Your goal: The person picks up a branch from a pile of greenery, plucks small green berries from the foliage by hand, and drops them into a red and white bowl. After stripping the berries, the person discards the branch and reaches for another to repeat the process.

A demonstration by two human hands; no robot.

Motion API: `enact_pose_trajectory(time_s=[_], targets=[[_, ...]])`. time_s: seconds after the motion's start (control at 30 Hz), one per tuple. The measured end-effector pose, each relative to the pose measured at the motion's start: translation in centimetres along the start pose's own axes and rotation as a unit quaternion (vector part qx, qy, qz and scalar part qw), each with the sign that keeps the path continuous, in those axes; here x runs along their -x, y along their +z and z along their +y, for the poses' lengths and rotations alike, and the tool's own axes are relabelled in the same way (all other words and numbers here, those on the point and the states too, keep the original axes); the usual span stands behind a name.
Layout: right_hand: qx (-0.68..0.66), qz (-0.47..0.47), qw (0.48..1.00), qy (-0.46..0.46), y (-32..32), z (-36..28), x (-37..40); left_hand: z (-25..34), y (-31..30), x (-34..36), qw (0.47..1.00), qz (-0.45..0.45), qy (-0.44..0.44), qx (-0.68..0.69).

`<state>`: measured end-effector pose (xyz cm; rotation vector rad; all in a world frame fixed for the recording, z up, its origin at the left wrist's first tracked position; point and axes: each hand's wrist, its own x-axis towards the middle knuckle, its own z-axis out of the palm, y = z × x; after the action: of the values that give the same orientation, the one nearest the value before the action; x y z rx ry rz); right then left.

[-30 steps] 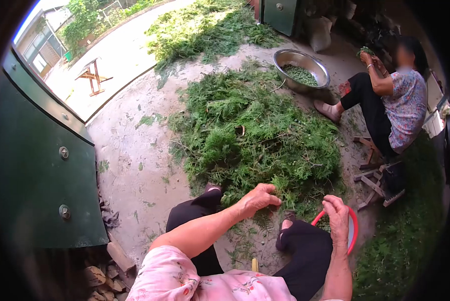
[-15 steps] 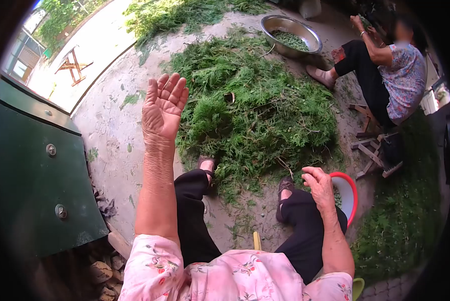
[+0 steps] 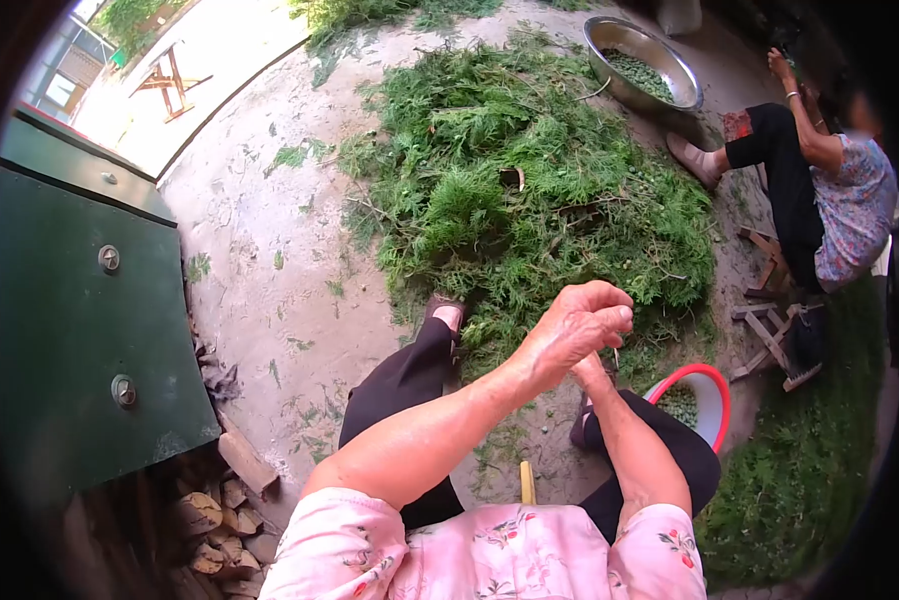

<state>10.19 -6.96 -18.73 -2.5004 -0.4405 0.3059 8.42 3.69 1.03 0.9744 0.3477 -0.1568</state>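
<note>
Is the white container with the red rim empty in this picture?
No, the white container with the red rim has many small green pieces lying inside it.

On the grey concrete floor (image 3: 269,230) there are three masses of feathery green conifer foliage: one large heap (image 3: 529,130) mid-floor, one patch (image 3: 409,12) at the far edge, one darker spread (image 3: 779,500) toward the right edge. Two vessels hold green berries, too many to count: one oval silvery metal basin (image 3: 690,98) and one white red-rimmed bucket (image 3: 710,405). At least two brown wooden crossed-leg stools show, one (image 3: 172,88) beyond the floor's far left edge, one (image 3: 766,335) near its right edge. Two people are visible.
</note>
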Motion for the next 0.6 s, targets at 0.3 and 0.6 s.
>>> enact_pose_trajectory(time_s=[0.3, 0.6], targets=[[0.04, -0.268, 0.931, -0.244, 7.4, -6.7, -6.6, 0.0, -0.5, 0.3, 0.986, -0.012, 0.089, -0.14], [0.149, -0.336, 0.901, -0.232, 12.6, -14.8, -12.4, 1.5, -1.7, 1.4, 0.992, 0.011, 0.117, -0.051]])
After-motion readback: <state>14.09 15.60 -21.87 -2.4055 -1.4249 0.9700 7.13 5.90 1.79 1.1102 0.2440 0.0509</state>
